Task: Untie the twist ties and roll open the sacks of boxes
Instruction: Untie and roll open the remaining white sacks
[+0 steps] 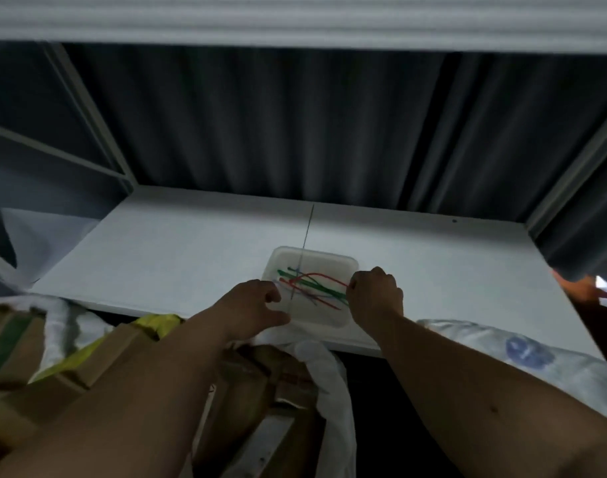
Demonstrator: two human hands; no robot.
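Both hands reach out over the near edge of the white desk point(191, 243). A clear tray point(343, 262) sits on the desk between them, holding a loose pile of twist ties point(312, 288) in red, green and some blue or purple.

Right hand point(376, 293) is at the tray's right rim, fingers curled tight; looks like it pinches the end of a red tie point(324, 276), but the frame is too dark and blurred to be sure. Left hand point(257, 305) hovers at the tray's left side, fingers loosely curled, thumb out, holding nothing visible.

Below the desk edge, under the left arm, an open white sack point(329, 367) with cardboard boxes point(260, 374) inside. Further left, another box point(5, 346) with green tape in white plastic. A white sack with a blue print point(526, 351) lies at right against the desk edge. Dark curtain point(295, 125) behind.
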